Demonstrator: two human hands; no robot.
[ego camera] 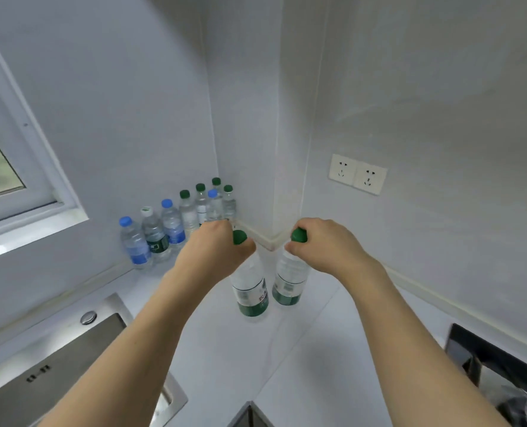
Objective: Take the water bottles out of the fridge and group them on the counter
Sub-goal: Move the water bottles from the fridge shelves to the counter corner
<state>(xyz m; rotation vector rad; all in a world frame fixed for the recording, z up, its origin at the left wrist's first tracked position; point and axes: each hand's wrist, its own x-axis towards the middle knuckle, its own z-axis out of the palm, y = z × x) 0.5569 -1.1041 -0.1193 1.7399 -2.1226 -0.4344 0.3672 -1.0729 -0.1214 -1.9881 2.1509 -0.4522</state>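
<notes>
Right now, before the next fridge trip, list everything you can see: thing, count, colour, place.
Held bottles: two, clear with green caps and green labels, near the counter corner, one in each hand.
Grouped bottles: eight, clear; three blue caps, four green, one white; standing along the left wall into the corner.
Counter: one, white, L-shaped under both walls.
Sink: one, steel, lower left.
Window: one, white frame, left wall.
Wall sockets: two, white, right wall.
Dark appliance: one, black, lower right edge, cut off.
Left hand: grips the left bottle's neck.
Right hand: grips the right bottle's neck.
</notes>
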